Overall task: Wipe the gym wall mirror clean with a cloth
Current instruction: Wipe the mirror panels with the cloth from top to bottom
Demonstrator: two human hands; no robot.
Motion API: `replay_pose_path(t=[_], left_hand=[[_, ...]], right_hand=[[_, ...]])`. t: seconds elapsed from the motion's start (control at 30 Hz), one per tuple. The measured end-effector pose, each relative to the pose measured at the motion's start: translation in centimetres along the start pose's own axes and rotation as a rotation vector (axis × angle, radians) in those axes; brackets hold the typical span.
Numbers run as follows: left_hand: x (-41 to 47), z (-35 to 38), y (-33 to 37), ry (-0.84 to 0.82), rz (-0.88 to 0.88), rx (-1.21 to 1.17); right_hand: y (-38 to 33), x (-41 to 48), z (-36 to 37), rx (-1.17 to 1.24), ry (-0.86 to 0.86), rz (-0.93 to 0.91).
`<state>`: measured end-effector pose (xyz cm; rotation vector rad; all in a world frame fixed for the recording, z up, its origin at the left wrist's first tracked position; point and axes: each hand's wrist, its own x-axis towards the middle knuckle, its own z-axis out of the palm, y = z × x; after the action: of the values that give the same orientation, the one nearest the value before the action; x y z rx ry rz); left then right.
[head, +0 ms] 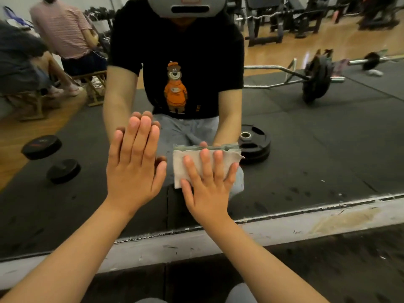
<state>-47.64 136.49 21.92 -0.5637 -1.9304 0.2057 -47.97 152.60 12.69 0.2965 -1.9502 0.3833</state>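
Mirror (306,149) low-centre: cloth (192,165) pressed flat by R hand (207,191), fingers (205,162) straight, long axis horizontal; L hand (133,167) flat alongside, nothing gripped.

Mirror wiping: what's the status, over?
Left hand flat on large gym wall mirror, fingers straight. Right hand presses folded pale grey cloth against it. Nothing blocking.

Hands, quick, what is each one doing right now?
Left hand: open, flat on the mirror, holding nothing.
Right hand: open, straight fingers pressing the cloth against the mirror.
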Motion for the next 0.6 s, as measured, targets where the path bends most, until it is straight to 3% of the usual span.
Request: replay_pose_path(t=[0.37, 0.47, 0.6], left_hand=[[-0.1, -0.2, -0.2, -0.045, 0.008, 0.008], [-0.2, 0.0, 0.0, -0.039, 0.007, 0.013], [-0.1, 0.1, 0.1, -0.037, -0.01, 0.034]], right_hand=[[4.2, -10.7, 2.6, -0.136, -0.256, -0.527], [6.4, -10.0, 1.3, -0.075, -0.279, -0.529], [11.9, -5.8, -1.6, -0.085, -0.106, -0.352]])
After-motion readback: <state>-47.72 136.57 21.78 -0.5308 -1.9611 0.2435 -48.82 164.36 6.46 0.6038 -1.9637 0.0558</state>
